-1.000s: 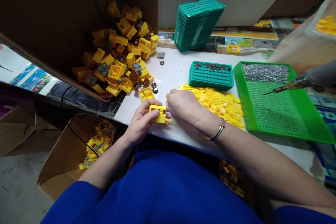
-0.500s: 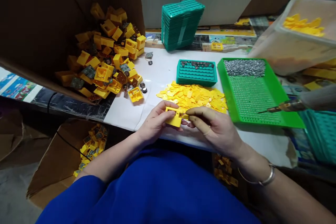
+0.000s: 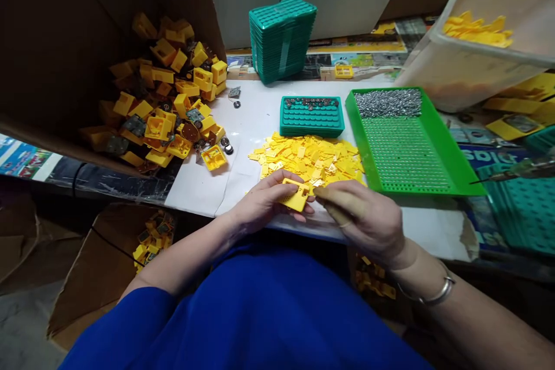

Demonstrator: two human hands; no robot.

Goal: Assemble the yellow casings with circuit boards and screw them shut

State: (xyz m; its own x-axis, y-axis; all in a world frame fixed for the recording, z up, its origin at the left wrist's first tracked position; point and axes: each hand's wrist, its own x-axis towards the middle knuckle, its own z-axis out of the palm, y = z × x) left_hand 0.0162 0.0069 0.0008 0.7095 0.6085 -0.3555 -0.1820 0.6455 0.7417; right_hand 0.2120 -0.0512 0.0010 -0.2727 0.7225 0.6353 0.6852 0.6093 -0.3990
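Hands (image 3: pixel 267 199) at yellow casing (image 3: pixel 296 199)

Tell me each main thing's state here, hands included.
Small yellow plastic case: gripped in left hand
Right hand: fingertips together beside case, any grip hidden
Green rectangular plastic tray: open, silver metal pieces heaped at far end
Low teal plastic tray stack: dark round parts on top
Tall teal plastic tray stack: banded together
Translucent plastic bin: open, yellow pieces inside

White tabletop (image 3: pixel 255 107) bearing yellow pieces (image 3: pixel 307 159), 1 green tray (image 3: pixel 451 150), teal trays (image 3: pixel 312 121)
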